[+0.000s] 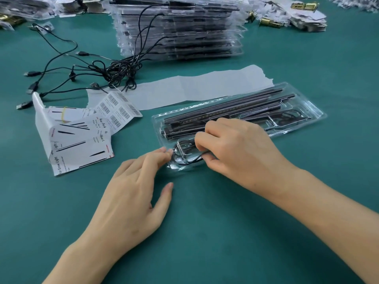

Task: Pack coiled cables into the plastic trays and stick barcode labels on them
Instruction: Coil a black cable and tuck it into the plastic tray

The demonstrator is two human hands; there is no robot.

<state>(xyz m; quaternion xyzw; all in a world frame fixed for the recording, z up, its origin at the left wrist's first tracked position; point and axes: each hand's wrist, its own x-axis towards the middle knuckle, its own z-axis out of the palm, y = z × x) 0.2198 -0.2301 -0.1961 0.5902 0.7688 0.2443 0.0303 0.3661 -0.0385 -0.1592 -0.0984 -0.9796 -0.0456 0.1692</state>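
Legible only in part on the printed cards (78,144) fanned near the left edge of the worktop (225,222): "Grow Light" running up 1 margin, red marks at the corners, black bar drawings across the faces; smaller print too blurred to read. Just behind them, a sheet of barcode labels (119,108), bars clear, digits not, curling off a long white backing strip (194,89) stretched across the worktop's middle.

Farther back, a tall stack of clear trays (180,31) filled with dark bars, and a tangle of loose black USB cables (71,74) trailing from its front toward the left edge. Along the far edge, heaps of white paper packs (303,17) with gold-coloured pieces among them.

At centre, 1 clear plastic tray (320,116) lying slantwise, dark light bars (225,107) seated in its long slots. In the tray's near-left pocket, the coiled cable (182,147), partly hidden by the right hand (235,148), 1 black strand looping out over the pocket's front rim.

That hand knuckles up over the pocket, fingers curled, thumb and fingers pinching the cable strand. Flat and low on the worktop, the left hand (133,193), fingers straight, fingertips (167,152) touching the tray's near-left corner at the coil, thumb splayed apart on the green surface, gripping nothing.
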